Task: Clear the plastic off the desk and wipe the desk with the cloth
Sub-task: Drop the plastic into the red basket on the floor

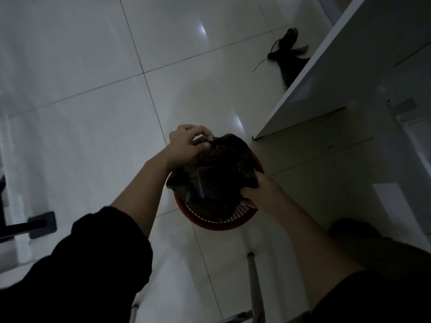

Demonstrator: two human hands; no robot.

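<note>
A red perforated waste basket (224, 223) stands on the white tiled floor below me. A dark plastic bag (224, 164) sits in its mouth. My left hand (189, 145) pinches the bag's far rim at the top. My right hand (258, 192) grips the bag's near right edge over the basket's rim. Both arms reach down in dark sleeves. The scene is dim, and neither the desk top nor any cloth is in sight.
A white cabinet or desk side panel (338, 73) rises at the right. A dark rag-like object with strings (291, 54) lies on the floor beside it. A metal leg (254, 283) stands near me, and a black foot piece (42, 223) at the left.
</note>
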